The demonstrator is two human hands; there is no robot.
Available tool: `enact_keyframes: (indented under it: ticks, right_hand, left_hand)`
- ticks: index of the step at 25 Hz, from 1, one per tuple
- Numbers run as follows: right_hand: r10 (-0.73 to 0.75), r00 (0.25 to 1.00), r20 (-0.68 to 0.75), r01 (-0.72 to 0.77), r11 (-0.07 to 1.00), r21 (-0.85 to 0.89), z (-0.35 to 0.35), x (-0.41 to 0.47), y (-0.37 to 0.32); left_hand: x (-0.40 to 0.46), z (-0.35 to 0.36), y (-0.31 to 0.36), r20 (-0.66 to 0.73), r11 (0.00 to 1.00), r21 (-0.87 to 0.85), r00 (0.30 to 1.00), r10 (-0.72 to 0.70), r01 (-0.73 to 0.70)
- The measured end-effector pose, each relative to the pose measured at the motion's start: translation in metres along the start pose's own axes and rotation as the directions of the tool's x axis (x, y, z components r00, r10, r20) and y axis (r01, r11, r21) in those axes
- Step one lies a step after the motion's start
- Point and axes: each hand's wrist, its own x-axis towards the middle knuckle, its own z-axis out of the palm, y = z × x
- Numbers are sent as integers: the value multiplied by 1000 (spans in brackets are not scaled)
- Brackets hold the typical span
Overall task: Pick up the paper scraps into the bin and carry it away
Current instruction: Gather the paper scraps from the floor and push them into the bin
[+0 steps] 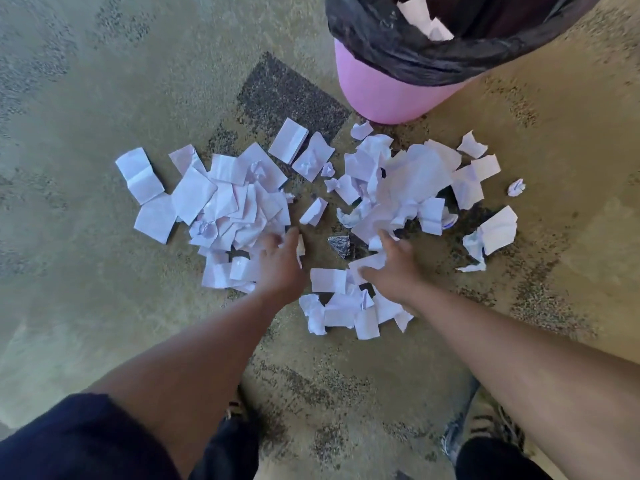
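Several white paper scraps lie on the floor in two heaps, a left pile [228, 199] and a right pile [408, 181], with a smaller cluster [346, 310] nearer me. A pink bin [381, 91] lined with a black bag [381, 39] stands at the top right, some paper inside it. My left hand [280, 261] rests on the right edge of the left pile, fingers spread among scraps. My right hand [391, 265] presses on scraps at the lower edge of the right pile, fingers apart. Neither hand visibly holds a scrap off the floor.
The floor is mottled tan with dark speckled patches [291, 95]. A small dark crumpled piece [341, 244] lies between my hands. A lone paper ball [516, 187] sits at the right. My shoes [485, 431] and dark trousers show at the bottom.
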Motion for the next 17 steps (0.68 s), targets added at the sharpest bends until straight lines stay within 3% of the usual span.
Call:
enact_keyframes:
  ticks: [5,9,13,15,17]
  right_hand:
    - [-46,995,87,33,989,141,11,-2,-16]
    - [-105,985,-133,127,978,165,7,-12,-9]
    - [-105,949,-299,146,982,118,-1,-18,3]
    - [-98,948,-301,135,985,103,-7,-17,7]
    - [-71,964,-258,94,992,79,-11,-14,8]
  left_hand:
    - [2,4,18,-19,998,-12,998,59,-59]
    - [10,2,11,-68,986,36,984,164,-162]
    - [15,-9,13,16,919,151,930,366,-364]
    - [16,-13,19,57,861,219,887,458,-458]
    - [19,-14,23,192,758,354,836,514,-547]
